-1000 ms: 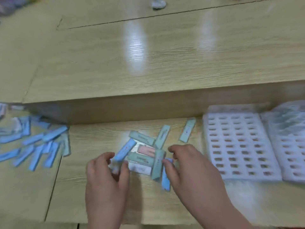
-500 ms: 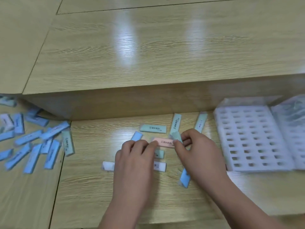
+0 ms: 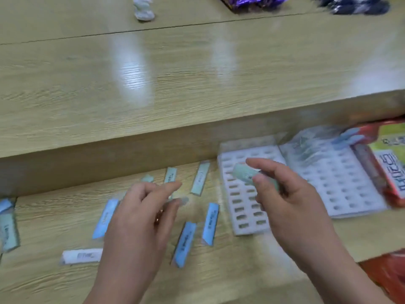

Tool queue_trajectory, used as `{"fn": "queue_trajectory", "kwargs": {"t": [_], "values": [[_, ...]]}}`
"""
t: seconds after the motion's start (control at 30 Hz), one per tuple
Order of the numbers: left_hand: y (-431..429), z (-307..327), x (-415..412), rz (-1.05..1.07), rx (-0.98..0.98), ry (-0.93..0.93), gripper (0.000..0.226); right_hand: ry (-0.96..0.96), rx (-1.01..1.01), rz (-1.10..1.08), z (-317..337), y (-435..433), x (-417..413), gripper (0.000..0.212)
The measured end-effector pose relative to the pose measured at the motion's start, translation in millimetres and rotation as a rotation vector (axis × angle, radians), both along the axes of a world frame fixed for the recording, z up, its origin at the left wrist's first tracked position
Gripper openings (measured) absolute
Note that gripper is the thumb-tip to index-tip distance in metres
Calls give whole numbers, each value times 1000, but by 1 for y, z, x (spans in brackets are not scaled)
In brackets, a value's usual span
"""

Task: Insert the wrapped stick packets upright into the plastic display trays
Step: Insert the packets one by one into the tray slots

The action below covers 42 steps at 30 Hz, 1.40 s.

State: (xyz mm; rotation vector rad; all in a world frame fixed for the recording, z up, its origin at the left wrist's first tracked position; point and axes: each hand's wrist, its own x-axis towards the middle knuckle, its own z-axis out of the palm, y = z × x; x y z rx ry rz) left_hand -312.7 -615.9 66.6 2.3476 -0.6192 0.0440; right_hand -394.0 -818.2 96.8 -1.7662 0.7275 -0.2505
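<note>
Pale wood-grain desk (image 3: 65,275), raised wooden shelf (image 3: 197,84) behind it, seam across the shelf, glossy overhead light glare (image 3: 133,71)

Counter (image 3: 65,277) — pale wood grain, lower level nearest the camera. Behind it a raised shelf (image 3: 197,88) of the same wood, glossy, two blurred light reflections on top, a dark seam running across its far part. On the far shelf: a small crumpled whitish lump (image 3: 143,10), a shiny purple wrapper (image 3: 254,2) cut by the top edge, a dark blurred bundle (image 3: 355,6) at top right. Right edge, lower level — red-and-yellow printed bag (image 3: 388,163), lettering unreadable; another red piece (image 3: 385,275) below it.
</note>
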Motion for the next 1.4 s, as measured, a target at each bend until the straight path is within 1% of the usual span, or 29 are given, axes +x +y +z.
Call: {"fn": "queue_trajectory", "kwargs": {"t": [0.07, 0.1, 0.13, 0.2, 0.27, 0.33, 0.43, 0.5, 0.6, 0.67, 0.77, 0.93, 0.97, 1.07, 1.1, 1.17, 1.23, 1.27, 1.33, 1.4], "values": [[-32, 15, -8, 3, -151, 228, 37, -10, -42, -85, 3, -34, -16, 22], [-48, 20, -15, 11, -243, 345, 42, -36, -46, -132, 3, -51, -24, 22], [-64, 23, -21, 15, -321, 421, 43, -70, -39, -179, 4, -68, -31, 25], [-97, 29, -32, 0, -429, 487, 43, -137, 15, -260, 10, -99, -42, 31], [-129, 36, -42, -40, -469, 508, 40, -170, 43, -306, 13, -125, -50, 30], [-157, 34, -51, -53, -456, 477, 37, -157, -3, -314, 8, -148, -58, 25], [-192, 22, -59, -31, -434, 359, 32, -120, -108, -247, -7, -170, -62, 18], [-209, 14, -63, -35, -403, 256, 27, -100, -189, -148, -18, -176, -60, 23], [-229, 6, -68, -51, -335, 135, 13, -82, -289, -17, -31, -181, -53, 29], [-237, -2, -72, -49, -296, 92, 12, -73, -358, 58, -40, -182, -50, 26], [-241, -16, -74, -62, -242, 5, 15, -82, -347, 89, -50, -184, -48, 20], [-239, -30, -73, -67, -189, -94, 19, -119, -383, 149, -55, -186, -46, 20], [-239, -33, -72, -69, -169, -121, 19, -112, -429, 177, -57, -186, -47, 18], [-239, -42, -74, -101, -102, -216, 19, -64, -650, 278, -63, -183, -47, 18], [-240, -44, -75, -99, -91, -216, 20, -51, -696, 294, -65, -181, -46, 19], [-242, -41, -77, -41, -88, -113, 21, -15, -746, 292, -68, -180, -44, 20], [-246, -36, -79, 51, -101, 42, 25, 25, -722, 269, -68, -180, -42, 18], [-246, -36, -80, 66, -95, 85, 29, 43, -674, 265, -67, -182, -42, 23], [-246, -36, -79, 26, -68, 63, 34, 66, -576, 270, -65, -182, -41, 32], [-248, -35, -79, -19, -71, 52, 37, 96, -553, 284, -62, -182, -42, 36]]}}
